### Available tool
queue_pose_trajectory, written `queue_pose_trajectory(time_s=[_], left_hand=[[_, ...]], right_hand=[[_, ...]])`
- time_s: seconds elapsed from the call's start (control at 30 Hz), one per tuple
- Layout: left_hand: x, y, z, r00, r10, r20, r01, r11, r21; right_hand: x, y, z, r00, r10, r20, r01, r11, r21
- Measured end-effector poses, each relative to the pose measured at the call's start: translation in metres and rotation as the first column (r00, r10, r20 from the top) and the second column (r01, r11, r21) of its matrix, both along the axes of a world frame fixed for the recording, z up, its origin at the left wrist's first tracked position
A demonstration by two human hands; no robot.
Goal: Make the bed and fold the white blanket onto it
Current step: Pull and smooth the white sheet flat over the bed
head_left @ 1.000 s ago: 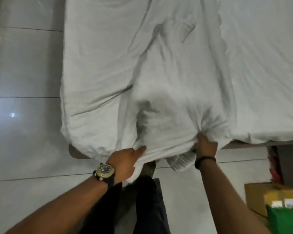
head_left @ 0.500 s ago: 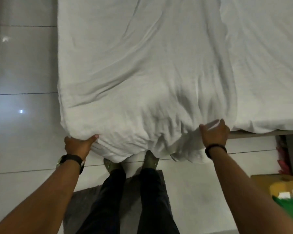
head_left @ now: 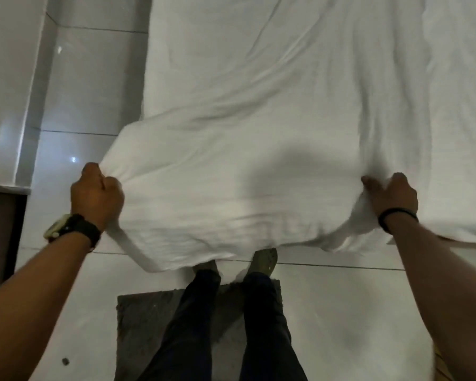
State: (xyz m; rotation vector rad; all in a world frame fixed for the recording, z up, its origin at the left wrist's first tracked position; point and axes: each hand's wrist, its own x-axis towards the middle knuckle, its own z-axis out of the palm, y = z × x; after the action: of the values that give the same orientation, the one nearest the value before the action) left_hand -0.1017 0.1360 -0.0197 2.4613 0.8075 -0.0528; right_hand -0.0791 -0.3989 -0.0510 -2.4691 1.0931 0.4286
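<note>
The white blanket (head_left: 245,149) lies spread along the left half of the bed (head_left: 456,111), its near edge hanging over the foot of the mattress. My left hand (head_left: 95,195), with a watch on the wrist, is fisted on the blanket's near left corner and holds it out past the bed's side. My right hand (head_left: 390,195), a black band on its wrist, grips the blanket's near right edge. The fabric between the two hands is pulled fairly flat, with soft creases further up.
I stand at the foot of the bed on a dark grey mat (head_left: 154,320) laid on glossy white floor tiles (head_left: 80,86). A dark cabinet (head_left: 0,229) stands at the left edge beside a white wall.
Both hands have moved apart and outward, spreading the blanket wider. The left corner now sticks out beyond the bed's side, and the bunched folds at the near edge have flattened.
</note>
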Motion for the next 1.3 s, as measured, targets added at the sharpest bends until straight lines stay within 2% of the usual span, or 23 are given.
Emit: queue_pose_trajectory(time_s=[0.1, 0.17, 0.23, 0.3, 0.37, 0.43, 0.5, 0.53, 0.63, 0.7, 0.77, 0.8, 0.87, 0.93, 1.0, 1.03, 1.07, 1.1, 1.17, 1.2, 1.3], left_hand=[[0.011, 0.010, -0.005, 0.989, -0.045, -0.140, 0.053, 0.997, 0.055], [-0.004, 0.001, -0.021, 0.973, -0.050, -0.225, 0.059, 0.998, 0.033], [-0.024, -0.008, -0.037, 0.955, -0.038, -0.295, 0.031, 0.999, -0.027], [-0.036, -0.018, -0.043, 0.942, -0.008, -0.336, -0.018, 0.997, -0.075], [-0.039, -0.024, -0.047, 0.939, -0.019, -0.342, -0.015, 0.995, -0.097], [-0.039, -0.023, -0.048, 0.936, -0.042, -0.350, 0.010, 0.996, -0.094], [-0.038, -0.025, -0.048, 0.923, -0.060, -0.380, 0.038, 0.997, -0.067], [-0.039, -0.027, -0.049, 0.915, -0.071, -0.397, 0.048, 0.997, -0.068], [-0.044, -0.036, -0.055, 0.915, -0.075, -0.397, 0.035, 0.994, -0.106], [-0.047, -0.043, -0.062, 0.926, -0.073, -0.371, 0.088, 0.996, 0.024], [-0.047, -0.057, -0.067, 0.931, -0.157, -0.330, 0.221, 0.961, 0.166], [-0.045, -0.069, -0.068, 0.922, -0.246, -0.300, 0.310, 0.932, 0.188], [-0.036, -0.105, -0.068, 0.855, -0.464, -0.230, 0.507, 0.842, 0.184], [-0.020, -0.147, -0.072, 0.750, -0.637, -0.180, 0.660, 0.737, 0.144], [-0.002, -0.175, -0.078, 0.638, -0.745, -0.192, 0.770, 0.621, 0.149], [0.007, -0.177, -0.083, 0.588, -0.774, -0.236, 0.809, 0.568, 0.154], [0.011, -0.171, -0.089, 0.551, -0.781, -0.293, 0.834, 0.529, 0.159], [0.014, -0.159, -0.094, 0.526, -0.776, -0.346, 0.849, 0.505, 0.157], [0.012, -0.126, -0.101, 0.526, -0.751, -0.399, 0.848, 0.499, 0.178], [0.010, -0.113, -0.102, 0.536, -0.740, -0.406, 0.842, 0.501, 0.200], [0.007, -0.105, -0.096, 0.531, -0.725, -0.439, 0.841, 0.513, 0.169]], right_hand=[[-0.023, 0.005, 0.001, 1.000, -0.031, -0.004, 0.030, 0.995, -0.099], [-0.029, 0.003, 0.004, 0.997, -0.076, -0.021, 0.074, 0.993, -0.091], [-0.021, 0.005, 0.013, 0.992, -0.118, -0.042, 0.120, 0.992, 0.038], [-0.015, 0.008, 0.019, 0.987, -0.147, -0.070, 0.160, 0.958, 0.237], [-0.017, 0.006, 0.018, 0.987, -0.143, -0.067, 0.157, 0.938, 0.309], [-0.028, -0.008, 0.010, 0.997, -0.071, -0.026, 0.074, 0.983, 0.165], [-0.043, -0.026, 0.006, 0.996, -0.034, -0.078, 0.025, 0.994, -0.107], [-0.049, -0.033, 0.005, 0.992, -0.042, -0.115, 0.020, 0.982, -0.188], [-0.049, -0.039, -0.008, 0.983, -0.142, -0.115, 0.113, 0.967, -0.230], [-0.045, -0.026, -0.017, 0.984, -0.170, -0.046, 0.149, 0.942, -0.302], [-0.040, -0.001, -0.021, 0.995, -0.043, 0.085, 0.073, 0.917, -0.392], [-0.036, 0.018, -0.020, 0.991, 0.048, 0.122, 0.001, 0.927, -0.375], [-0.031, 0.066, -0.024, 0.956, 0.265, 0.122, -0.231, 0.943, -0.238], [-0.026, 0.120, -0.033, 0.838, 0.526, 0.144, -0.510, 0.850, -0.137], [-0.016, 0.150, -0.049, 0.670, 0.724, 0.164, -0.711, 0.689, -0.139], [-0.009, 0.145, -0.056, 0.635, 0.762, 0.129, -0.749, 0.648, -0.137], [-0.004, 0.127, -0.063, 0.660, 0.749, 0.057, -0.740, 0.662, -0.121], [-0.004, 0.098, -0.068, 0.726, 0.687, -0.035, -0.686, 0.719, -0.116], [-0.017, 0.027, -0.070, 0.834, 0.514, -0.198, -0.546, 0.820, -0.171], [-0.024, -0.006, -0.066, 0.857, 0.442, -0.267, -0.497, 0.846, -0.194], [-0.028, -0.049, -0.048, 0.852, 0.346, -0.394, -0.434, 0.887, -0.158]])
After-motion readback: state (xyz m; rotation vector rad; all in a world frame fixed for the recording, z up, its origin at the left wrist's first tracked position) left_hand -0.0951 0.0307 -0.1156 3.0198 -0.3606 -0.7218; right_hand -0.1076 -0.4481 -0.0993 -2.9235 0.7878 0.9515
